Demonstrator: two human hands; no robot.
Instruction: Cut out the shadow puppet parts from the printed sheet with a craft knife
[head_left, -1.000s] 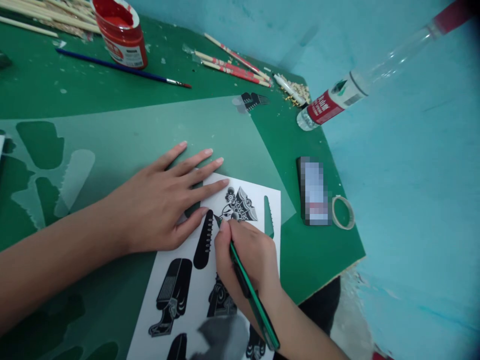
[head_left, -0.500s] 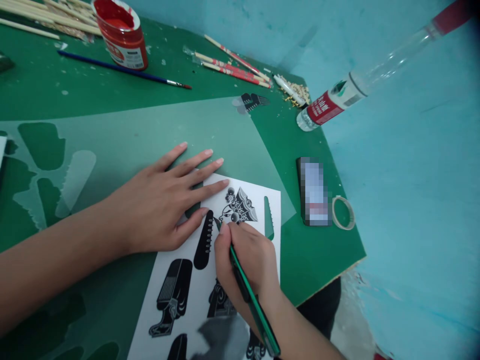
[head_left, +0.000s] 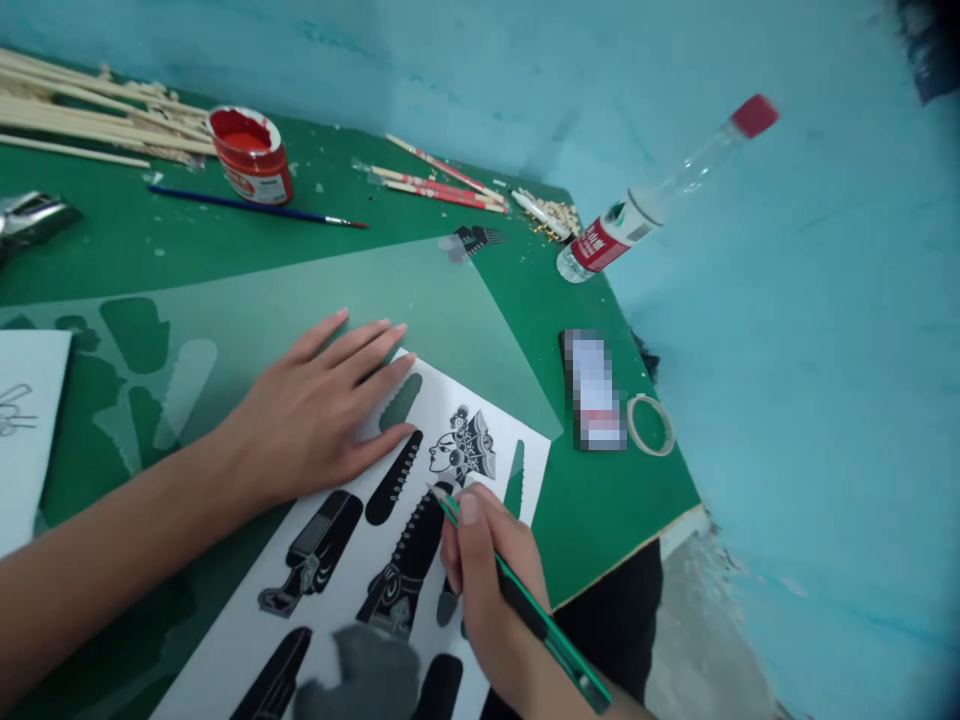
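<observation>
A white paper sheet (head_left: 345, 595) printed with black figures lies tilted on the green table. My left hand (head_left: 315, 410) rests flat with fingers spread, partly on the paper and partly on a translucent sheet (head_left: 420, 290). Near its thumb is a black saw-edged shape (head_left: 394, 485). My right hand (head_left: 487, 570) grips a green craft knife (head_left: 559, 650) like a pen. Its pointed tip is at the paper, just below a printed head in profile (head_left: 469, 445) and beside a larger black figure (head_left: 416, 550). I cannot tell whether the tip touches. Cut-out openings show green through the paper.
A red paint jar (head_left: 251, 160), a blue paintbrush (head_left: 255, 205) and wooden sticks (head_left: 97, 115) stand or lie along the back. To the right are a water bottle (head_left: 604, 240), a phone (head_left: 592, 390) and a tape roll (head_left: 651, 425) near the table edge.
The view has shifted and the paper now lies more slanted. My right hand has moved down and right from the saw-edged shape, and the knife tip has lifted clear of that shape.
</observation>
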